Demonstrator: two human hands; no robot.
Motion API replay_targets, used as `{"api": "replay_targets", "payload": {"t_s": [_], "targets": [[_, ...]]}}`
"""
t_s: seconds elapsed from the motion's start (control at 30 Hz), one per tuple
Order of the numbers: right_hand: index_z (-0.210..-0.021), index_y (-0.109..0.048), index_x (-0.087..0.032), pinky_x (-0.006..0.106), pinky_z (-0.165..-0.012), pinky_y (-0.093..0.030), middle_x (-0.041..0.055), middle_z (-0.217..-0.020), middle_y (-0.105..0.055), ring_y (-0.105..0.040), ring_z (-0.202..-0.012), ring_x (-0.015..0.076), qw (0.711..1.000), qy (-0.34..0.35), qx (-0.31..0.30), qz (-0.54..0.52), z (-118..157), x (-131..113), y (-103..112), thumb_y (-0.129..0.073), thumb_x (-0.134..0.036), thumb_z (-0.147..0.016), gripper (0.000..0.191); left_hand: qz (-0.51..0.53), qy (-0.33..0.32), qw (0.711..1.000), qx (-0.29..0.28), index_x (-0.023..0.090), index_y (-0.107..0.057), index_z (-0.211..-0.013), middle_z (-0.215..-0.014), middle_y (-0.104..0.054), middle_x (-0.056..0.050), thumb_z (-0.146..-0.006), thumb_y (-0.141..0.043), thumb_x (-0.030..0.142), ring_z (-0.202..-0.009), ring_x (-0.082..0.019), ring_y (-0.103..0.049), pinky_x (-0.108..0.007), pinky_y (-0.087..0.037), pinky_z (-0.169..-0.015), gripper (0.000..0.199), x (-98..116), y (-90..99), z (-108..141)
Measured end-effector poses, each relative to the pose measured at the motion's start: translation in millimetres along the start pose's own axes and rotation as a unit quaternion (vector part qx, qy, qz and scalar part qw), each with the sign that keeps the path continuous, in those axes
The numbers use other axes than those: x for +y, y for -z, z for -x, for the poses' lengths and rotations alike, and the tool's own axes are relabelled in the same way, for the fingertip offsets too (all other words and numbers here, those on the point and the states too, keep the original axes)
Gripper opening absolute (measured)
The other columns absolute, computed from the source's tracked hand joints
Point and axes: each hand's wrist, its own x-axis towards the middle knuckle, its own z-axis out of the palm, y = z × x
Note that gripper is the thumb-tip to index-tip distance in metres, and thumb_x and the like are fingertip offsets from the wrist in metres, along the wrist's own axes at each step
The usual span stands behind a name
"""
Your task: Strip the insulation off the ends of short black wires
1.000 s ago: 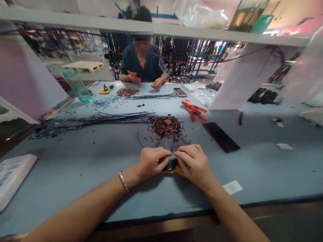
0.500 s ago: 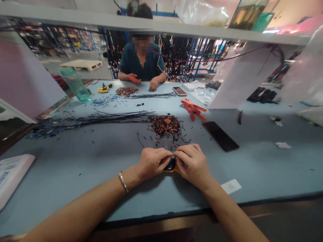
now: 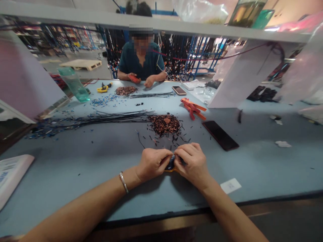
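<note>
My left hand (image 3: 153, 163) and my right hand (image 3: 193, 164) meet above the near part of the table, thumb and fingers of each pinched. Their fingertips almost touch; whatever lies between them is too small or hidden to name. Under and between the hands shows a dark object with a yellow-orange edge (image 3: 171, 164), largely covered by the fingers. Just beyond is a heap of short black and copper-coloured pieces (image 3: 165, 125), with loose bits scattered on its near side. A single thin dark wire (image 3: 140, 139) lies close to my left hand.
A bundle of black wires (image 3: 108, 117) stretches left from the heap. Right of it lie red-orange hand tools (image 3: 193, 108) and a dark phone (image 3: 220, 135). A white label (image 3: 230, 186) is beside my right forearm. Across the table sits a co-worker (image 3: 141, 64); a shelf (image 3: 161, 25) spans above.
My hands stay pinched together in nearly the same place. Across the table, the co-worker's hand on the right side has lifted off the table and moved slightly left, toward their other hand.
</note>
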Motion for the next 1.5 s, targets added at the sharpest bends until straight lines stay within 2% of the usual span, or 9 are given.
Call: {"api": "replay_targets", "payload": {"t_s": [0.2,0.33,0.57,0.67,0.8,0.93,1.1,1.27,1.5], "targets": [[-0.071,-0.062,-0.019,0.033,-0.079,-0.038,0.0028,-0.074,-0.067,-0.061,-0.072,0.0171,1.0,-0.022,-0.004,0.01,1.5,10.3,0.2,-0.052,-0.01,-0.08,0.016,-0.003,0.022,1.0,0.005,0.017,-0.065,-0.079,-0.059,-0.068,0.001,-0.088,-0.05,0.021,-0.046,-0.009,-0.058,-0.018,-0.039,-0.051,0.018,-2.2,1.2,3.0],[-0.074,-0.063,-0.019,0.032,-0.072,-0.041,0.0045,-0.074,-0.069,-0.062,-0.071,0.0189,0.994,-0.092,0.042,0.047,4.1,36.3,10.1,-0.052,-0.015,-0.081,0.014,0.013,0.126,0.991,0.038,0.017,-0.066,-0.078,-0.053,-0.064,0.003,-0.087,-0.052,0.023,-0.044,-0.008,-0.054,-0.016,-0.038,-0.048,0.018,-8.5,3.0,2.7],[-0.081,-0.07,-0.019,0.03,-0.061,-0.044,0.0066,-0.075,-0.072,-0.065,-0.066,0.0215,0.985,-0.165,-0.032,0.044,9.3,45.1,6.2,-0.052,-0.023,-0.087,0.02,0.056,0.209,0.975,0.052,0.017,-0.068,-0.077,-0.05,-0.058,0.005,-0.084,-0.055,0.028,-0.044,-0.007,-0.047,-0.016,-0.035,-0.047,0.019,-14.5,-0.3,-1.4],[-0.086,-0.071,-0.019,0.034,-0.066,-0.047,0.0086,-0.078,-0.073,-0.067,-0.071,0.0244,0.985,-0.162,-0.047,0.04,9.0,43.9,3.6,-0.049,-0.021,-0.087,0.023,0.05,0.25,0.965,0.056,0.017,-0.069,-0.075,-0.048,-0.054,0.005,-0.083,-0.055,0.029,-0.044,-0.008,-0.044,-0.018,-0.034,-0.048,0.02,-15.7,1.5,-3.2],[-0.119,-0.06,-0.016,0.039,-0.083,-0.05,0.0125,-0.109,-0.07,-0.067,-0.092,0.0251,0.986,-0.165,-0.035,-0.004,7.3,46.0,5.5,-0.044,-0.019,-0.088,0.035,0.079,0.286,0.953,0.059,0.016,-0.071,-0.088,-0.057,-0.061,0.002,-0.085,-0.05,0.03,-0.05,-0.01,-0.051,-0.02,-0.037,-0.052,0.024,-19.9,2.9,-4.6],[-0.109,-0.063,-0.016,0.042,-0.085,-0.05,0.0138,-0.106,-0.069,-0.066,-0.093,0.027,0.984,-0.174,-0.012,-0.023,6.7,44.9,9.4,-0.047,-0.019,-0.086,0.028,0.119,0.31,0.941,0.068,0.016,-0.069,-0.102,-0.064,-0.063,0.001,-0.087,-0.046,0.027,-0.054,-0.012,-0.052,-0.022,-0.04,-0.055,0.029,-24.5,2.9,-4.2],[-0.098,-0.066,-0.018,0.042,-0.083,-0.047,0.0105,-0.099,-0.071,-0.064,-0.092,0.0266,0.984,-0.083,-0.141,-0.076,2.7,30.8,17.7,-0.054,-0.025,-0.086,0.018,0.157,0.32,0.93,0.089,0.015,-0.064,-0.108,-0.066,-0.061,0.001,-0.083,-0.047,0.019,-0.059,-0.012,-0.055,-0.023,-0.044,-0.059,0.03,-28.4,1.8,-4.7],[-0.124,-0.056,-0.014,0.049,-0.09,-0.042,0.016,-0.12,-0.063,-0.055,-0.107,0.0319,0.955,-0.004,-0.285,-0.079,0.9,20.4,23.6,-0.068,-0.042,-0.079,0.053,0.238,0.325,0.909,0.112,0.016,-0.059,-0.115,-0.073,-0.066,0.0,-0.084,-0.05,0.025,-0.058,-0.013,-0.06,-0.025,-0.051,-0.064,0.033,-31.6,-1.5,-6.1],[-0.128,-0.053,-0.015,0.048,-0.091,-0.041,0.0155,-0.122,-0.06,-0.052,-0.109,0.0316,0.949,-0.006,-0.311,-0.057,2.9,20.5,26.8,-0.074,-0.041,-0.073,0.065,0.271,0.353,0.887,0.122,0.016,-0.063,-0.094,-0.075,-0.071,-0.002,-0.082,-0.058,0.027,-0.061,-0.013,-0.064,-0.026,-0.054,-0.066,0.017,-33.5,-1.1,-6.3]]}}
